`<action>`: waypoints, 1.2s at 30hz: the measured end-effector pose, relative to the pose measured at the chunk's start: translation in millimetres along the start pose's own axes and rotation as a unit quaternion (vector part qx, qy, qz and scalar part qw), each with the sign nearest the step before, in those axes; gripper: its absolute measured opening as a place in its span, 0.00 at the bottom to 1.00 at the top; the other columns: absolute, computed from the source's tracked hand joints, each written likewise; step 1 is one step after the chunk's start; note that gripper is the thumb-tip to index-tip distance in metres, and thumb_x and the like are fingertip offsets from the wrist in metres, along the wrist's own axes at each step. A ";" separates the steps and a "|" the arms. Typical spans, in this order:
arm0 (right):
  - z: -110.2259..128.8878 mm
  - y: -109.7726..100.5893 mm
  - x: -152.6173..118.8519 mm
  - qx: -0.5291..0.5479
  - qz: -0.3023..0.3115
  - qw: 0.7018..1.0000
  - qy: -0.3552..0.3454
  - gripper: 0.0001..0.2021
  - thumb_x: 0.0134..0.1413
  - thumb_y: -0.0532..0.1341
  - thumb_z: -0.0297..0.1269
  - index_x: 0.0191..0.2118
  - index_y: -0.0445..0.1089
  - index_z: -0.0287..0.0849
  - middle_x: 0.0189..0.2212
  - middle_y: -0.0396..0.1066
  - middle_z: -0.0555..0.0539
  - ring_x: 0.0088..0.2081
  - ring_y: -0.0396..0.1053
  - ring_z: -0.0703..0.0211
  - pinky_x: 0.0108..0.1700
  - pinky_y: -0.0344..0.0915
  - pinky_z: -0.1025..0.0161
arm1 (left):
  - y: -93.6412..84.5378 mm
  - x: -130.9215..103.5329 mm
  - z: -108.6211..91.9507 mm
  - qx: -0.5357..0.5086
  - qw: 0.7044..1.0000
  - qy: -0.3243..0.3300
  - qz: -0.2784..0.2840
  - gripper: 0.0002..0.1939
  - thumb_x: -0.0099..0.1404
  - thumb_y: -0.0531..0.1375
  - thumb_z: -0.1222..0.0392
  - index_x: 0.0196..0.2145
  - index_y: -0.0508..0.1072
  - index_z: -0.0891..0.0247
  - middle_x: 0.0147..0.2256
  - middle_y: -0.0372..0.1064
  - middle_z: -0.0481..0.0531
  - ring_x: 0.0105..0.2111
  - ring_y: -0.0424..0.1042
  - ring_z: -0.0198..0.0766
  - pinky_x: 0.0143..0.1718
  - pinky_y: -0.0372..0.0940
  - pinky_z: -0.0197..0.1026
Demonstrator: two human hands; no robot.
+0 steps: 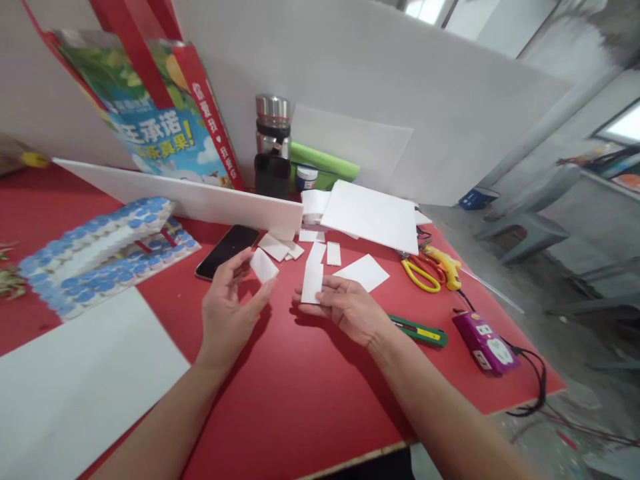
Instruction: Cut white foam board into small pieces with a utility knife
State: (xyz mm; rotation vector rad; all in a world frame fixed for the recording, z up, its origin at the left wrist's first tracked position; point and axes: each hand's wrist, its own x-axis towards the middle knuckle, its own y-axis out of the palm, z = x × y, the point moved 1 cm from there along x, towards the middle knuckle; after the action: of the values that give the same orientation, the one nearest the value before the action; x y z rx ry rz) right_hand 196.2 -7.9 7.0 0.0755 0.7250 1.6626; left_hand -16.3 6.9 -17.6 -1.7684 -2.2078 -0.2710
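My left hand (231, 310) holds a small white board piece (264, 266), tilted, between thumb and fingertips. In my right hand (347, 308) is a narrow white rectangular strip (313, 283), pinched by the thumb and lying over the fingers. Both hands are a little above the red table (285, 373), apart from each other. Just beyond them lie several small white offcuts (274, 247), a short white block (333, 254) and a larger white piece (367, 272). A dark phone (227, 251) lies behind my left hand. Beside my right forearm rests a green utility knife (420, 331).
A blue-and-white decorated model (110, 247) and a large white sheet (95, 380) are at left. At right are yellow-handled scissors (421, 275), a yellow glue gun (444, 267) and a purple power strip (486, 342) with cable. A steel flask (273, 110) stands behind.
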 end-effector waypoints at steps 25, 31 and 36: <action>65.4 -54.0 45.8 -0.538 -0.106 0.818 -0.176 0.21 0.54 0.59 0.19 0.49 0.81 0.40 0.43 0.83 0.42 0.41 0.81 0.49 0.52 0.76 0.48 | 8.0 -7.4 2.9 0.175 0.975 0.091 0.097 0.40 0.63 0.72 0.50 0.69 0.64 0.53 0.57 0.68 0.57 0.53 0.74 0.49 0.59 0.71 0.55; 52.2 -27.0 70.6 -0.469 -0.088 0.858 -0.190 0.13 0.59 0.63 0.27 0.48 0.80 0.37 0.37 0.84 0.43 0.34 0.81 0.56 0.41 0.81 0.57 | 6.4 -2.9 4.3 0.119 0.992 0.036 0.017 0.39 0.61 0.72 0.48 0.66 0.69 0.57 0.57 0.68 0.59 0.50 0.74 0.47 0.57 0.72 0.54; 33.7 18.2 100.8 -0.535 -0.095 0.806 -0.233 0.07 0.62 0.66 0.32 0.43 0.81 0.40 0.38 0.83 0.45 0.39 0.81 0.54 0.47 0.78 0.56 | 3.6 -0.4 4.0 0.098 0.994 -0.003 -0.050 0.44 0.57 0.74 0.46 0.67 0.68 0.57 0.57 0.70 0.59 0.49 0.75 0.46 0.56 0.72 0.54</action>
State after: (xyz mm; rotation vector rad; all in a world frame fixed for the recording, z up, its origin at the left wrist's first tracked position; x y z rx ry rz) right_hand 170.9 96.9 8.7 -0.3734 -0.6182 1.5521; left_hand -13.1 8.7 -21.6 -1.5608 -2.2453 -0.0677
